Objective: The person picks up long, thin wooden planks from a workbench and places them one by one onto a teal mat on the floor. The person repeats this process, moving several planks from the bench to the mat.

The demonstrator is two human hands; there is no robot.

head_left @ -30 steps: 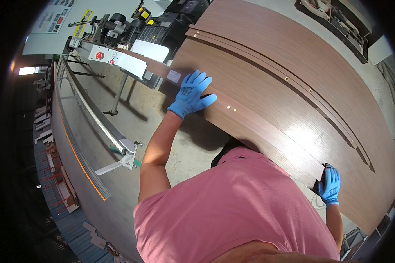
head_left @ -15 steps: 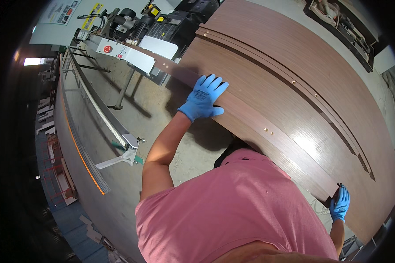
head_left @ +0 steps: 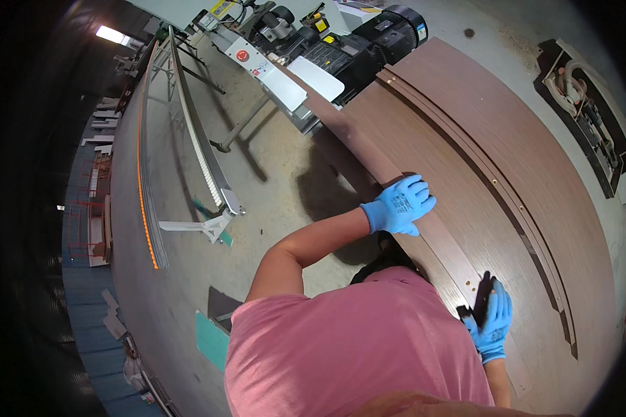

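A long narrow brown strip [head_left: 449, 252] with small brass-coloured holes lies along a wide brown wood-grain panel, its far end reaching a machine. My left hand [head_left: 400, 205], in a blue glove, rests flat across the strip with its fingers spread. Nearer to me, my gloved right hand [head_left: 492, 325] is over the strip just past the brass holes. Its fingers are stretched forward and its thumb stands apart on the strip's near side. Dark patches beside those fingers and thumb look like shadow, though I cannot tell for sure. Part of the strip is hidden under both hands.
The machine [head_left: 306, 45] at the far end has a red button and a black motor. A second, thin brown strip [head_left: 494, 182] lies farther across the panel [head_left: 459, 80]. On the left stands a long roller rail [head_left: 202, 156]. A black tray of hoses [head_left: 584, 115] is at far right.
My left hand has slid along the strip, away from the machine. My right hand has come from the strip's near end up to the brass holes. The view has shifted; the strip seems still.
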